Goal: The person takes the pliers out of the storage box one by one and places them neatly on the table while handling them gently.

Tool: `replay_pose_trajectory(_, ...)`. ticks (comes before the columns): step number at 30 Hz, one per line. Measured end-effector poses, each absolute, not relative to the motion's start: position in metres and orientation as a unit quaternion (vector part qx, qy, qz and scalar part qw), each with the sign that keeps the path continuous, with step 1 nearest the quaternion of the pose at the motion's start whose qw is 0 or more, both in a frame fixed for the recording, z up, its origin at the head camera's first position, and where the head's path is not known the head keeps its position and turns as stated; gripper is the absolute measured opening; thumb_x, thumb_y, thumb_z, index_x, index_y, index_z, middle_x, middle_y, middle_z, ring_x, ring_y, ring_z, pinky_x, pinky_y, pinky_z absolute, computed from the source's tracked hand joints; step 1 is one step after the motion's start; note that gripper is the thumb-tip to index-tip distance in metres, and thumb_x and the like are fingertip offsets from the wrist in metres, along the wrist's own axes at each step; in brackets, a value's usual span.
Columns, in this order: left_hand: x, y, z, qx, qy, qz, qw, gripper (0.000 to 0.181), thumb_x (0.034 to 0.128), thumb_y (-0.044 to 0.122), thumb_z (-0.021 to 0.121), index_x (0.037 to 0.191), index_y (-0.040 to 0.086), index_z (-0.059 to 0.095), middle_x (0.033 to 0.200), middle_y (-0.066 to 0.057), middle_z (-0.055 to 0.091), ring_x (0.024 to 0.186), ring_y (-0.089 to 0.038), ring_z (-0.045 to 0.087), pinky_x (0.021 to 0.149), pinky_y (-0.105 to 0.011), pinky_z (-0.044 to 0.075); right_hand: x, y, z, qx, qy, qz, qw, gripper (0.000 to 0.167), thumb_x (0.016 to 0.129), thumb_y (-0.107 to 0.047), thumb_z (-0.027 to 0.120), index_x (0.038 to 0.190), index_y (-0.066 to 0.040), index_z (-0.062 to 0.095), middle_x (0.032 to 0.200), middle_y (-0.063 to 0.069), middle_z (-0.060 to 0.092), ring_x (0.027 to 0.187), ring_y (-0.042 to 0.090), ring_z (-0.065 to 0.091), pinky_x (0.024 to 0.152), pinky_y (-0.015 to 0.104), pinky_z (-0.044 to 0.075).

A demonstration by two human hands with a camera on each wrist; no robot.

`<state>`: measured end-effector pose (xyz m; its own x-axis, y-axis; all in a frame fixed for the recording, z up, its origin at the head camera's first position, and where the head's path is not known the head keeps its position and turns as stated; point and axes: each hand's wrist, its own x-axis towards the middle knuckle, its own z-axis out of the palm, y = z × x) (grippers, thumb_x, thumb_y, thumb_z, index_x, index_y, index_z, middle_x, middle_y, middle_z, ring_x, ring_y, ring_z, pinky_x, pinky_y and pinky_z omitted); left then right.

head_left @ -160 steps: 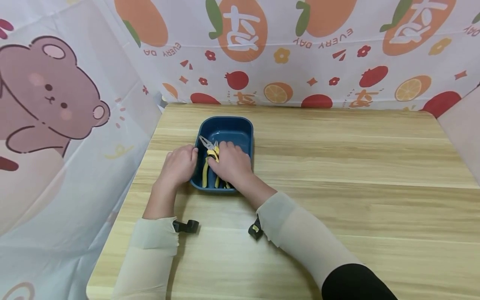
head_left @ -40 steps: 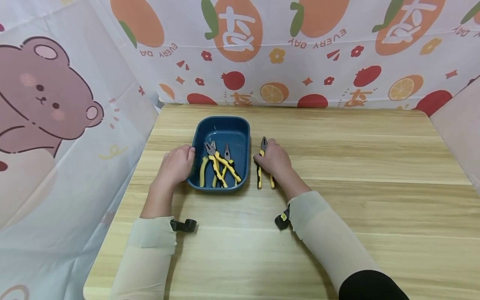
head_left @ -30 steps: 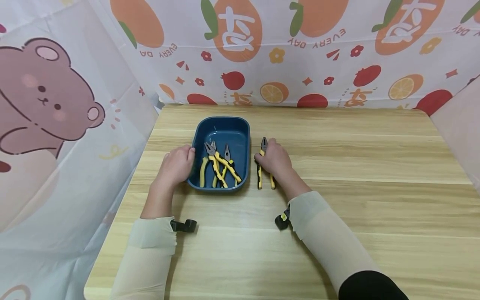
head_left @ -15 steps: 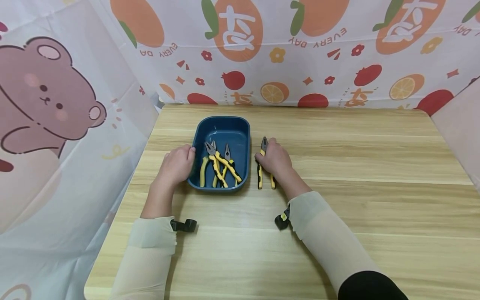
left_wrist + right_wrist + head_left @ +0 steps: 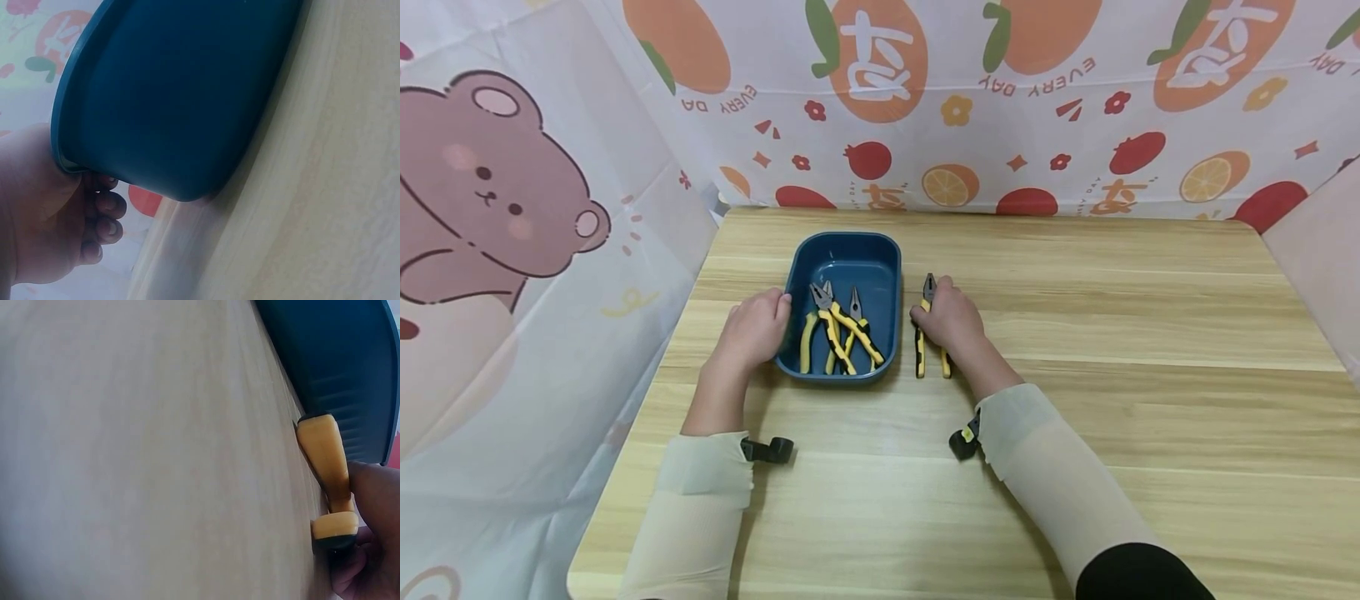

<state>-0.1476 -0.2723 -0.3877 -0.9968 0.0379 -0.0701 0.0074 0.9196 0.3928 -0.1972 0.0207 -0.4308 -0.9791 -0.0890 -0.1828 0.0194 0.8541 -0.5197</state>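
Note:
A blue bin [image 5: 887, 250] holds several pliers [image 5: 832, 333] with yellow and black handles, lying across each other. My left hand [image 5: 751, 332] grips the bin's left rim; in the left wrist view that hand [image 5: 47, 212] has its thumb side at the rim of the bin [image 5: 169, 94] and its fingers curled. Right of the bin, my right hand [image 5: 951, 321] holds another pair of pliers [image 5: 920, 354] on the table, jaws pointing away and handles spread. The right wrist view shows the hand [image 5: 378, 519] around the yellow handles [image 5: 325, 450]; the jaws are hidden there.
The wooden table [image 5: 1112, 333] reaches far to the right of the pliers. Behind it hangs a fruit-print cloth [image 5: 985, 150], and a bear-print cloth [image 5: 647, 183] hangs at the left. A black wrist mount [image 5: 767, 451] sticks out from the left sleeve.
Since the oldest frame, my right hand has come out of the bin to the right and now holds pliers on the table. Over the last second both hands look unmoved.

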Motion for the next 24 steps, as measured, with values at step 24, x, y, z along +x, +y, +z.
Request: replay_pose_trajectory(24, -0.1480, -0.2720, -0.3859, 0.009, 0.978, 0.205, 0.050, 0.046, 0.1079, 0.033, 0.023, 0.103, 0.001, 0.055, 0.107, -0.023, 0.062, 0.107, -0.042, 0.056, 0.096, -0.060, 0.038, -0.1980, 0.0213, -0.4297, -0.016, 0.956, -0.269, 0.113, 0.057, 0.090, -0.044, 0.062, 0.123, -0.002, 0.043, 0.100, 0.016, 0.061, 0.083, 0.030, 0.060, 0.073, 0.042, 0.050)
